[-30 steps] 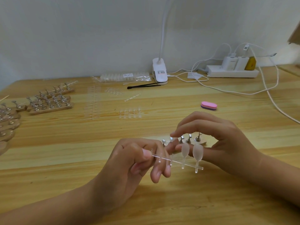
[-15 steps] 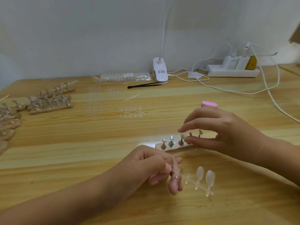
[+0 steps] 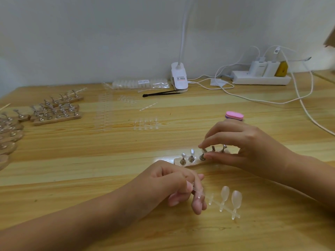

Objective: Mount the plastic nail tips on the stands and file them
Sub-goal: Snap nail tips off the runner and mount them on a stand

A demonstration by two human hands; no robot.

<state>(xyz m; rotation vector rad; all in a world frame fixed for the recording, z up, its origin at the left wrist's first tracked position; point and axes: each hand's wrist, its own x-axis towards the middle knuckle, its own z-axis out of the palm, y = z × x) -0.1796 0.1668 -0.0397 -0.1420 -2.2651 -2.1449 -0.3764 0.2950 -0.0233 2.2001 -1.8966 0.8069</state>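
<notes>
Presently: right hand (image 3: 244, 144) pinching the middle stand (image 3: 201, 157), any tip best pressed on squarely and lightly; left hand (image 3: 168, 182) gripping the sprue (image 3: 215, 201) bearing two nail tips (image 3: 225, 193), nearby.

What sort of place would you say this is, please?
Probably a nail-art workbench: a wooden table carries rows of nail stands, the left hand holds a strip of plastic nail tips, the right hand pinches a holder on the near stand, and a pink buffer block lies behind.
</notes>
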